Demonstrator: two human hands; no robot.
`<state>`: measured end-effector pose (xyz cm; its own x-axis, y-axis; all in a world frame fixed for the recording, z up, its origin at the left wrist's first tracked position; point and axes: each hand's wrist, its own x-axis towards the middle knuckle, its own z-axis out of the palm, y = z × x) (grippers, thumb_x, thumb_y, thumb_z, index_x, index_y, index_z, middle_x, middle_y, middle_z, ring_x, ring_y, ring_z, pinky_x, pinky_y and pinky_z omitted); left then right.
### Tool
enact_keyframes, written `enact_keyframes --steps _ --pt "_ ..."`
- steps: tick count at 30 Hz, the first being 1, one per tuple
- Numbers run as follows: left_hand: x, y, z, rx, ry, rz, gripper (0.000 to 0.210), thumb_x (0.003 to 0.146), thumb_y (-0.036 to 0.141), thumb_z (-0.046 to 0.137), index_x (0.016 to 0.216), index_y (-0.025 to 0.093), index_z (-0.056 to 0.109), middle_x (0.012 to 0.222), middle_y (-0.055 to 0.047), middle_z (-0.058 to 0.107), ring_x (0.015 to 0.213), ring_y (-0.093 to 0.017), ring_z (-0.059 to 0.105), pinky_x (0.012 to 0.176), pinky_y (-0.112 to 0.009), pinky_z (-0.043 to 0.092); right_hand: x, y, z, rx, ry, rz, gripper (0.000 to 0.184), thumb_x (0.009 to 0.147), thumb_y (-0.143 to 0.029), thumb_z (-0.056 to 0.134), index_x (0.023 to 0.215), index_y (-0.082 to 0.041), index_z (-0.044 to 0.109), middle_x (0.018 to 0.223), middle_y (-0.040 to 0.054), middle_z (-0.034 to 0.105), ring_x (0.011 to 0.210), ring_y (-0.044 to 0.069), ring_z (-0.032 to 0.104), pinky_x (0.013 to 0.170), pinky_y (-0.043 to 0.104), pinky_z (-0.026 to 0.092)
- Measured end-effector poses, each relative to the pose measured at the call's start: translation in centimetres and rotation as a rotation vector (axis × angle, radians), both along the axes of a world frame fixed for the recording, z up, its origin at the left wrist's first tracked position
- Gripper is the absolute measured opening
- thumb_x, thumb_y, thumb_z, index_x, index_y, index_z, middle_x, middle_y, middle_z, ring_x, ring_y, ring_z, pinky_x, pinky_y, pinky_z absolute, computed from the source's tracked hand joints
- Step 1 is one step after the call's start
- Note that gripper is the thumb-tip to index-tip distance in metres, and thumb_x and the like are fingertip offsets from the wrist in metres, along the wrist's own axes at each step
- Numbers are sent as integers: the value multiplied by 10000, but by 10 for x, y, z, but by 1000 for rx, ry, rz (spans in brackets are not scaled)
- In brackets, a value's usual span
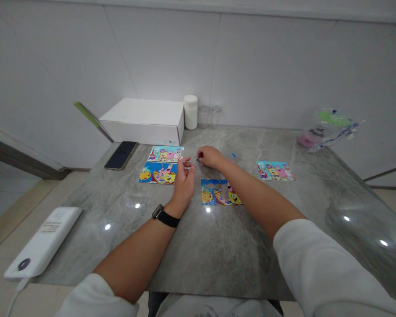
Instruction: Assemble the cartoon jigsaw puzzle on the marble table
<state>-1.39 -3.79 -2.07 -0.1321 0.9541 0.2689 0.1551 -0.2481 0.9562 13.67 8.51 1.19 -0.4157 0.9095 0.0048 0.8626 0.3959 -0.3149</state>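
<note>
My right hand (210,156) is closed in a pinch on a small dark-blue puzzle piece (198,160). My left hand (185,178) is raised just left of it, fingers loosely bent and apart, with nothing visible in them. Below my right hand lies a partly filled cartoon jigsaw puzzle (207,193) with gaps showing the table; my right forearm hides its right end. Beside my left hand is a blue cartoon picture card (156,173), its right edge covered by that hand. A lighter cartoon card (166,153) touches its upper edge.
Another cartoon puzzle picture (276,171) lies right of my right forearm. Small blue pieces (234,155) are scattered beyond it. A white box (145,121), white bottle (191,112) and two clear jars (210,118) line the back. A phone (121,155), power bank (44,242) and plastic bag (326,130) sit around the table.
</note>
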Motion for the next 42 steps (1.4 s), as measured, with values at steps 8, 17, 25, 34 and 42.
enact_keyframes --steps 8,17,25,34,42 --pt "2 -5 8 -1 32 -26 196 992 305 601 1154 217 667 1009 -21 665 716 -126 560 682 -265 471 56 -48 17 -170 620 43 185 871 -346 705 956 -185 734 866 11 727 775 154 633 718 273 479" --pt "7 -17 12 -4 208 -193 265 981 431 619 918 188 706 822 -4 662 716 -147 561 667 -270 438 70 -103 0 -288 914 -5 293 813 -459 768 928 -190 742 819 9 712 740 150 621 712 287 492" --pt "8 -18 16 -69 214 -210 261 938 418 614 847 181 675 755 11 610 699 -137 534 651 -254 408 67 -104 -7 -246 888 59 271 899 -442 681 977 -205 788 871 25 748 803 167 654 744 293 501" --pt "6 -16 18 -68 186 -173 245 946 403 615 869 183 690 774 4 643 714 -143 559 660 -254 430 64 -108 -14 -250 996 46 291 902 -398 697 1133 -223 726 967 26 754 872 171 685 808 310 535" --pt "5 -16 10 -20 281 -200 246 941 401 640 852 183 713 735 13 619 665 -129 514 625 -255 389 62 -104 -17 -249 1034 -8 286 797 -407 803 981 -214 700 867 4 726 779 147 658 738 281 525"
